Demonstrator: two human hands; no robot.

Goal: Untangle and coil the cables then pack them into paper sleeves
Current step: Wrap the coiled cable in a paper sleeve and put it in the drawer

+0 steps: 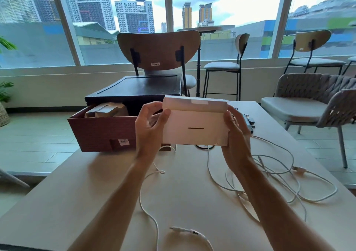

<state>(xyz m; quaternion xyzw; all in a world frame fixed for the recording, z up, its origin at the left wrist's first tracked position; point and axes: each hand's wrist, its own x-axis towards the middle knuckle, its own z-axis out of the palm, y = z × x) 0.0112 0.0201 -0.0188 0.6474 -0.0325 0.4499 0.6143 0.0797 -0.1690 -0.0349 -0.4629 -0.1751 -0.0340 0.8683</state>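
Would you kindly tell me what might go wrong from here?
The cables lie tangled on the table; tugging one end may tighten the knots. The left hand and right hand both hold the sleeve, so neither is free to coil. One loose cable runs to the near edge and might slip off.

The beige table (115, 202) carries a red-brown box (102, 133) at its far left side. Loose white cables (269, 173) lie tangled over the surface.
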